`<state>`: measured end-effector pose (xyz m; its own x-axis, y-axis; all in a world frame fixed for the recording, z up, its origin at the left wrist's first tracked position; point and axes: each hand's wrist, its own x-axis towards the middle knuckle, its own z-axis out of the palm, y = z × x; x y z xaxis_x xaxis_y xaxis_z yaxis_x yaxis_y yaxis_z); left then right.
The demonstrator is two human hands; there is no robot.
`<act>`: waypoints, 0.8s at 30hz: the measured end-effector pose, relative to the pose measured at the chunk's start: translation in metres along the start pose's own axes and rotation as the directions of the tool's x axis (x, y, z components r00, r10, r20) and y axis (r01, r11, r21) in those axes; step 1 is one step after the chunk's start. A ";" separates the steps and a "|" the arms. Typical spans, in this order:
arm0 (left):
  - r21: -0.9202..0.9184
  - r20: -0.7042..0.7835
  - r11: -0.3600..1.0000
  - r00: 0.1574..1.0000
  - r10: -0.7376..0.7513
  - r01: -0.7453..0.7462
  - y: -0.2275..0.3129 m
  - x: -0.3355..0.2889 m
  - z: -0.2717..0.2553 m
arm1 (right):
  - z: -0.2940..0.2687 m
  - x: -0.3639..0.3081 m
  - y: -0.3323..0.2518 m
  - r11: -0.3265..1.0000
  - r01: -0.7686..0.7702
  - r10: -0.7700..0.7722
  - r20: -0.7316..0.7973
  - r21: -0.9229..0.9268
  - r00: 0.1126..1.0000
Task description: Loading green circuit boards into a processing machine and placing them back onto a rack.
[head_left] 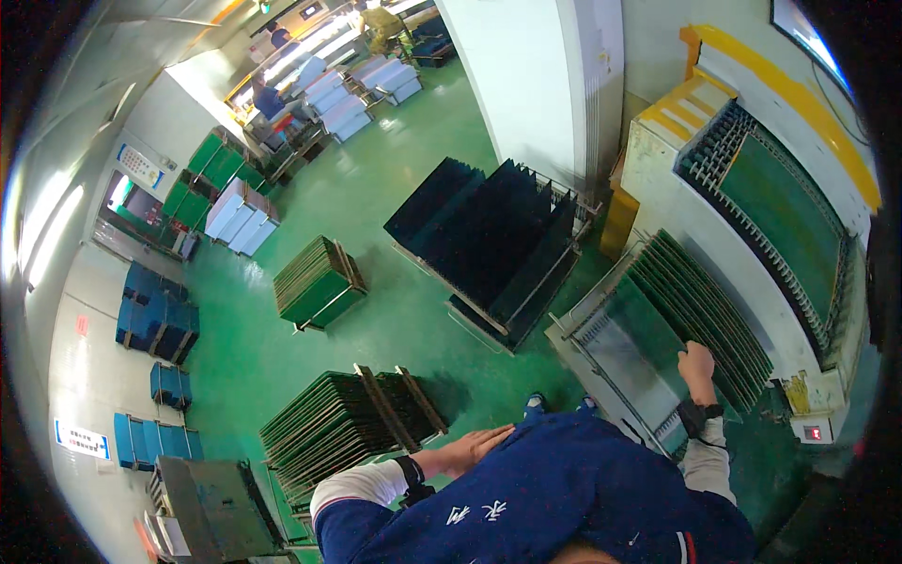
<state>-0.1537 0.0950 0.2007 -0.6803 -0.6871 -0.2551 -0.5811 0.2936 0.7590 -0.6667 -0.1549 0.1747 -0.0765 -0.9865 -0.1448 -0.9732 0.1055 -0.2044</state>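
Note:
My right hand (696, 372) is closed on the near edge of a flat green panel (637, 318). This panel leans in a metal rack cart (601, 368), beside a row of several similar upright panels (700, 305). Exactly how the fingertips meet the edge is hidden. My left hand (467, 451) is empty, its fingers stretched out flat near the front of my dark blue top (573, 470). Left of that hand stands a rack of many closely spaced dark green panels (324, 428) with brown bars across them.
A machine with a toothed conveyor (789, 244) and a green panel on it stands at the right. Ahead is a cart of dark sheets (489, 235) near a white pillar (526, 85). A smaller green panel stack (315, 287) stands left of it. People work at far benches.

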 end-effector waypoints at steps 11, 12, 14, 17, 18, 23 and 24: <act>0.014 0.032 1.000 0.999 0.005 -0.006 0.011 0.005 -0.010 | -0.004 -0.009 -0.007 0.999 0.013 -0.011 -0.043 0.031 0.999; 0.004 0.037 1.000 0.999 0.015 -0.015 0.012 0.006 -0.013 | 0.001 -0.008 -0.002 0.998 0.025 -0.021 -0.068 0.049 0.997; 0.002 0.050 1.000 0.999 0.004 -0.004 0.015 0.007 -0.016 | 0.000 -0.008 -0.005 1.000 0.022 -0.020 -0.076 0.022 0.997; 0.026 0.065 0.999 0.997 -0.030 0.028 0.018 0.008 -0.017 | 0.000 -0.009 -0.011 0.999 0.034 -0.032 -0.118 0.008 0.992; 0.033 0.061 0.999 0.998 -0.031 0.029 0.017 0.008 -0.015 | 0.000 -0.010 -0.012 0.999 0.041 -0.039 -0.137 0.008 0.990; 0.036 0.088 0.999 0.995 -0.044 0.041 0.034 0.012 -0.034 | -0.002 -0.007 -0.012 1.000 0.005 -0.004 -0.120 0.010 0.993; 0.031 0.084 0.998 0.995 -0.048 0.046 0.042 0.013 -0.039 | -0.002 -0.006 -0.011 1.000 0.000 0.001 -0.116 0.008 0.993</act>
<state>-0.1695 0.0726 0.2526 -0.6864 -0.6425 -0.3407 -0.6253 0.2823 0.7276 -0.6558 -0.1509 0.1802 -0.1022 -0.9942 -0.0322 -0.9713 0.1067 -0.2124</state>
